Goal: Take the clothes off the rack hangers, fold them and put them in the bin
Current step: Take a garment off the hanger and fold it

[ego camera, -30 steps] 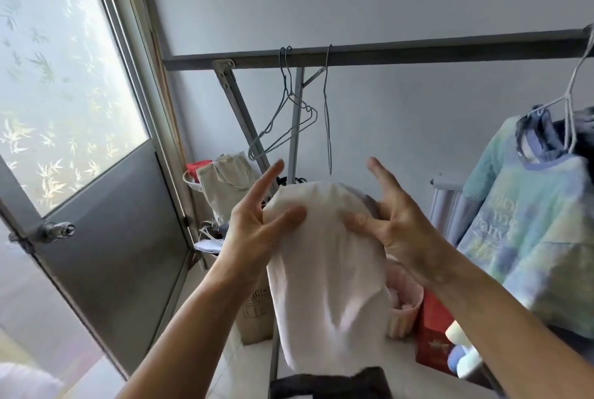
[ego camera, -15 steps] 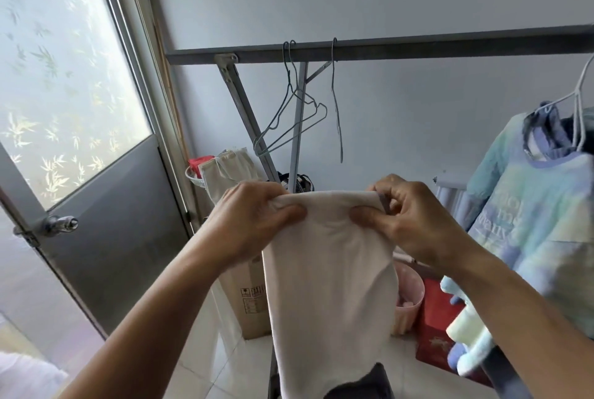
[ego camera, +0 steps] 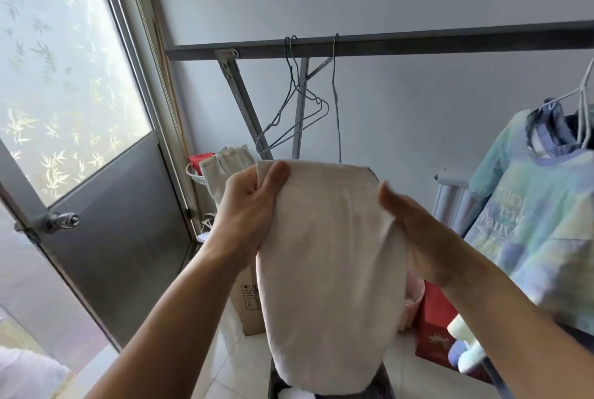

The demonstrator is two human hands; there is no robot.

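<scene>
A folded cream garment point(ego camera: 328, 263) hangs in front of me, held up in the air. My left hand point(ego camera: 247, 205) grips its top left corner, thumb over the front. My right hand point(ego camera: 414, 238) lies along its right edge, thumb at the fold and fingers hidden behind the cloth. Behind it runs the grey rack bar point(ego camera: 385, 45) with several bare wire hangers point(ego camera: 299, 115). A pastel tie-dye shirt point(ego camera: 533, 225) hangs on a white hanger point(ego camera: 583, 99) at the right. Below the garment, a dark bin edge point(ego camera: 382, 389) shows.
A metal door point(ego camera: 106, 212) with frosted glass and a knob stands open at the left. On the floor behind the rack sit a cardboard box point(ego camera: 247, 302), a pink tub point(ego camera: 413, 302), a red box point(ego camera: 434, 328) and a canvas bag point(ego camera: 225, 167).
The garment's top edge was pinched by both hands half a second ago. My right hand has since slid down along the right edge. The view has moved closer.
</scene>
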